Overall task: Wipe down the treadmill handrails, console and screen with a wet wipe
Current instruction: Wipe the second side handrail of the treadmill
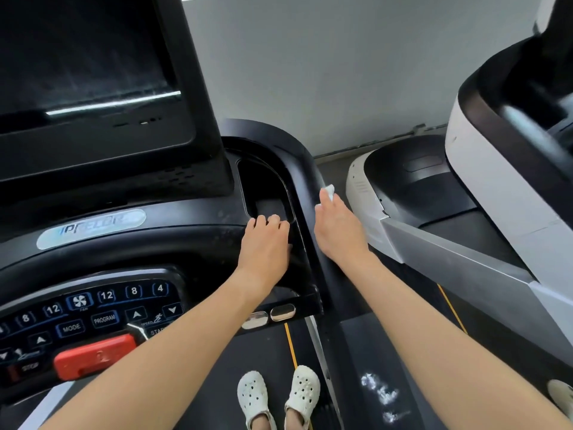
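Note:
The black treadmill console (186, 231) fills the left half, with a dark screen (83, 54) above it and a button panel (93, 311) below. My right hand (336, 225) holds a small white wet wipe (329, 191) against the outer side of the right handrail (305, 181). My left hand (266, 243) rests on the console beside the recessed cup tray (266, 187), its fingers curled over the tray's near edge. Only a corner of the wipe shows past my fingers.
A red stop button (93, 355) sits at the lower left. A second treadmill in white and grey (483, 193) stands close on the right. My feet in white clogs (279, 395) stand on the belt. A grey wall (341, 57) is behind.

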